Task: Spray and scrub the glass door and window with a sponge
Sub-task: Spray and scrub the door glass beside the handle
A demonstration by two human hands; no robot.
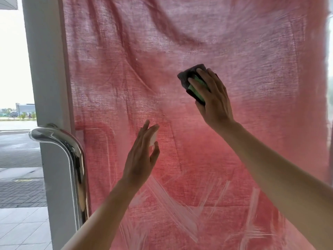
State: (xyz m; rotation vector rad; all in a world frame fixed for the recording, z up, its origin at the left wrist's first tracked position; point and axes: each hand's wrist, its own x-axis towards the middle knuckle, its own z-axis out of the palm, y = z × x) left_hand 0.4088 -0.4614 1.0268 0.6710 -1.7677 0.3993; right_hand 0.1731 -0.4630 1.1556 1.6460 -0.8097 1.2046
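Daylight comes through a glass door (183, 29) whose pane is backed over almost its whole width by a pink-red woven cloth (111, 56), creased in sagging folds near the top edge. Along the left edge of the door runs a white frame (48, 73), and a curved chrome handle (73, 156) stands out from it in the lower half, with its twin showing dimly through the cloth. Left of the frame lie wet grey paving (18, 152) and a distant low building (25, 107) under a pale sky. White soapy streaks (173, 204) cross the pane near its bottom edge in slanting strokes; higher up the glass looks hazy. The right hand (212, 98) reaches up to the middle of the pane, a little towards its right edge, and grips a sponge (193, 79) with a green body and a dark scrubbing face, held flat against the glass. Its fingers (195, 83) are spread apart over the sponge's back and the thumb hooks round the lower edge. The left hand (141, 156) is raised lower down, nearer the handle, fingers close together and pointing up, the thumb bent in to hold a small white object (154, 137) against them. What that object is cannot be told, nor whether it touches the glass.
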